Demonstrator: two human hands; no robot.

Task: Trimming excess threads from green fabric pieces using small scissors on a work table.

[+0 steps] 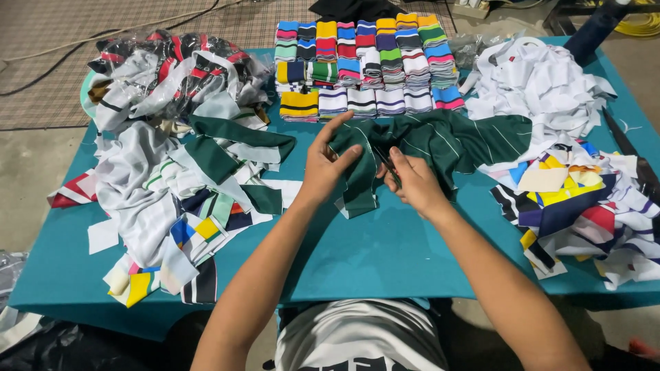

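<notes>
Along the left edge of the teal worktop [371, 261] lies a heap of cut fabric scraps [172, 199] in white, green and mixed stripes. At the far edge, folded striped rib-knit collars [368, 65] stand in neat rows. Mid-worktop, the left hand [324, 168] pinches the dark green pinstriped fabric [440, 141], fingers closed on its folded edge. The right hand [414, 182] grips small scissors [386, 163], blades at the cloth just beside the left fingers. To cut well, I judge the cloth should be kept taut, fingertips clear of the blades. Toward the right edge sit white strips [543, 82] and colourful offcuts [584, 213].
</notes>
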